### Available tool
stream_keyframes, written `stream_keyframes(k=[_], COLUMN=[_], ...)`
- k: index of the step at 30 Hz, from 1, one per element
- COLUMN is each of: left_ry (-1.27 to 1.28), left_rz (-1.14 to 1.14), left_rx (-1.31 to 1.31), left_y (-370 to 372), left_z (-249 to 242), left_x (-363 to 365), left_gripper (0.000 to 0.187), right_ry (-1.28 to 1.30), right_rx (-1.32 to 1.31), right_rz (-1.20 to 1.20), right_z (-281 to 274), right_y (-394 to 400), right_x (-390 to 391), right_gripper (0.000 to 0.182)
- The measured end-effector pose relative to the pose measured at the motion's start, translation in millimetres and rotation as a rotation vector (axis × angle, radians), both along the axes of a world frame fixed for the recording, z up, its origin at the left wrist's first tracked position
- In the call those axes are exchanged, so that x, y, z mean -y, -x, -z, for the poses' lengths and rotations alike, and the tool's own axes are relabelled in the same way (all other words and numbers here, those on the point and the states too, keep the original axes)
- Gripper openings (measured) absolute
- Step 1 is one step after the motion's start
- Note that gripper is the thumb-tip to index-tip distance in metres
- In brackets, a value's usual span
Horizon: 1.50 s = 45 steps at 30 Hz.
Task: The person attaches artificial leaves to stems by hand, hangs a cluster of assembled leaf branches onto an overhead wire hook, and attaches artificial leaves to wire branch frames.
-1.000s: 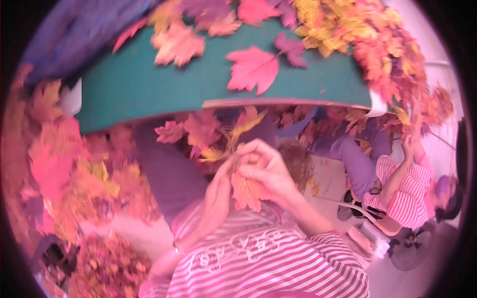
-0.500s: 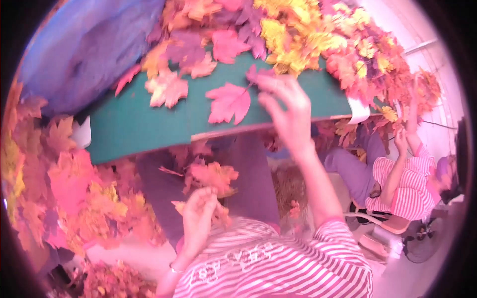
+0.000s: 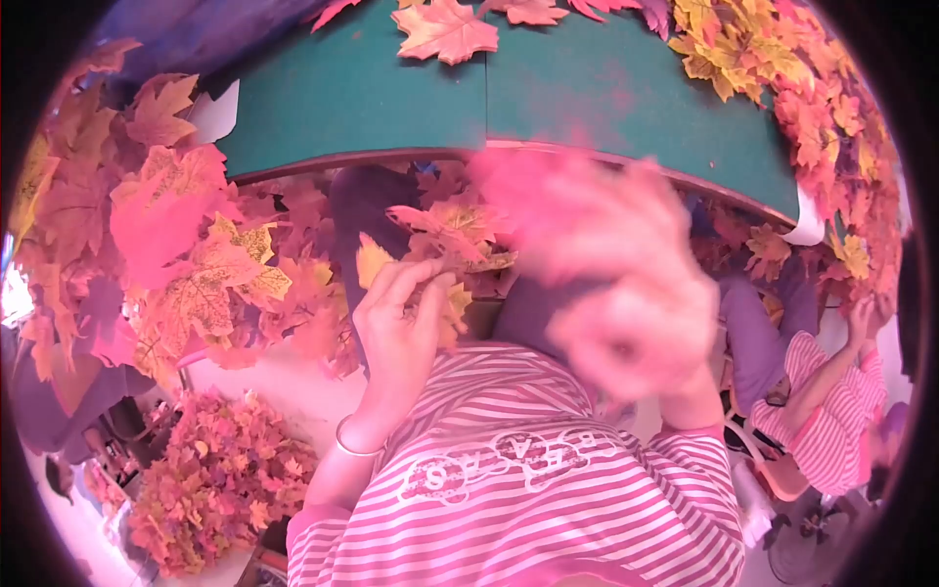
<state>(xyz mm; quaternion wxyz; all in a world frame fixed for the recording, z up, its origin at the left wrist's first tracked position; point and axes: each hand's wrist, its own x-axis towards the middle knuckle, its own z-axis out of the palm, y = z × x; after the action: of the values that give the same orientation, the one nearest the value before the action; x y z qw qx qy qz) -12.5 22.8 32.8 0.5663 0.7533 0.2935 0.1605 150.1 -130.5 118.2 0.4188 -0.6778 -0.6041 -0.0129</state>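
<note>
Pink leaf (image 3: 523,201) now off table (image 3: 352,93), in blurred grip of right fingers (image 3: 641,230); leaf bunch (image 3: 460,225) between left fingers (image 3: 396,286).

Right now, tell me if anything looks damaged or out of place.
Nothing looks clearly damaged. Slightly odd: the white flap at the right end of the table juts past its edge and looks bent; whether it's loose, I can't tell. Leaves at the left hand look fine.
</note>
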Motion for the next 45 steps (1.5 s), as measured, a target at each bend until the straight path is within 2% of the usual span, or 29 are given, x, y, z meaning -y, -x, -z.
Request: stream_keyframes(k=[1,3,4,7,8,9,11,15,22,28,34,37,40,45], left_ry=[-0.150,-0.446,-0.249,-0.030,0.091,0.327,0.801,1.102,1.206,1.183,0.995,1.028,1.134,1.113], left_rz=[0.011,0.035,-0.017,-0.058,-0.065,-0.057,-0.041,-0.040,-0.027,-0.031,-0.004,-0.032,-0.007,0.017], left_rx=[0.031,0.095,0.028,0.011,0.042,0.047,0.057,0.058,0.161,0.194,0.184,0.165,0.217,0.238], left_y=[1,5,1,7,8,11,15,12,7,7,5,4,4,4], left_z=[8,30,9,14,20,21,23,23,24,23,14,10,19,21], left_x=[-4,-12,-5,-4,-5,-7,-11,-3,12,14,19,20,17,19], left_gripper=[0.012,0.013,0.013,0.012,0.014,0.015,0.016,0.019,0.017,0.017,0.019,0.019,0.018,0.017], right_ry=[0.007,-0.004,-0.033,0.194,0.193,0.165,0.090,0.044,0.012,-0.050,-0.055,-0.079,-0.065,-0.065], right_rx=[-0.171,-0.569,-0.612,-0.723,-0.884,-0.914,-0.812,-0.921,-1.347,-1.376,-1.340,-1.268,-1.343,-1.297], right_rz=[-0.204,-0.353,-0.337,-0.131,-0.049,0.029,0.143,0.264,0.273,0.277,0.298,0.282,0.315,0.337], right_z=[8,39,52,63,68,75,87,95,93,96,100,103,96,97], right_y=[12,44,55,59,63,65,65,71,74,75,76,76,75,75], right_x=[-2,-9,-13,-14,-13,-14,-14,-6,0,-1,-1,0,0,0], right_gripper=[0.013,0.008,0.011,0.012,0.019,0.018,0.016,0.014,0.016,0.017,0.016,0.015,0.013,0.012])
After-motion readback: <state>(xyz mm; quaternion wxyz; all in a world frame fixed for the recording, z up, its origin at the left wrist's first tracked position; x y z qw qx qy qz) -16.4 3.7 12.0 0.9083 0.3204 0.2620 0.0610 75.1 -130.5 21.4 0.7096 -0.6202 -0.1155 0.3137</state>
